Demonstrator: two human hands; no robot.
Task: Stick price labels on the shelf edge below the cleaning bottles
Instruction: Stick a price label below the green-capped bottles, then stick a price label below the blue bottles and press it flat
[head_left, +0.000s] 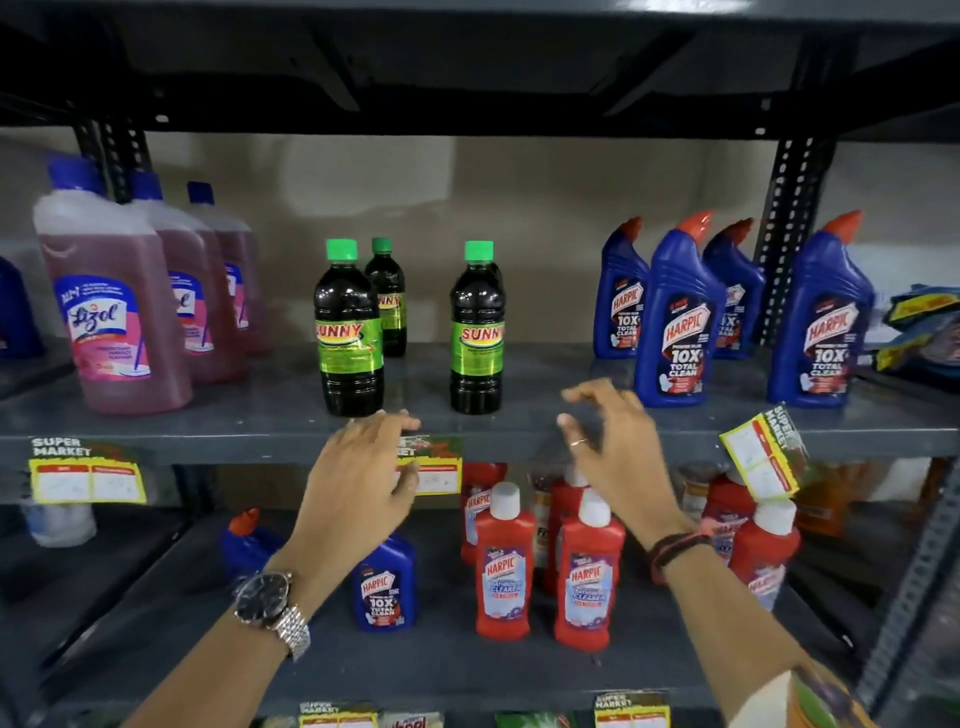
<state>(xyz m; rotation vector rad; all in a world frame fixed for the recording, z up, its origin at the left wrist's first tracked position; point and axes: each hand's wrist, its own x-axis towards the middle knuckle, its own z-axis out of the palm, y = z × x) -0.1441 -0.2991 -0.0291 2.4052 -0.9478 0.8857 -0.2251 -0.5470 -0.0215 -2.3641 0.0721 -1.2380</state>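
Observation:
A grey shelf edge (234, 447) runs across the middle. On it hang three yellow price labels: a left label (87, 474) below the pink Lizol bottles (111, 306), a middle label (436, 465) below the dark Sunny bottles (349, 332), and a tilted right label (763, 457) below the blue Harpic bottles (675, 322). My left hand (358, 478) lies flat over the left part of the middle label, fingers on the shelf edge. My right hand (613, 441) hovers at the edge right of that label, fingers spread, holding nothing.
Red Harpic bottles (503, 566) and a blue Harpic bottle (384, 582) stand on the lower shelf behind my arms. More labels (631, 709) hang on the bottom shelf edge. Packets (919, 327) lie at far right. A dark shelf (467, 78) spans overhead.

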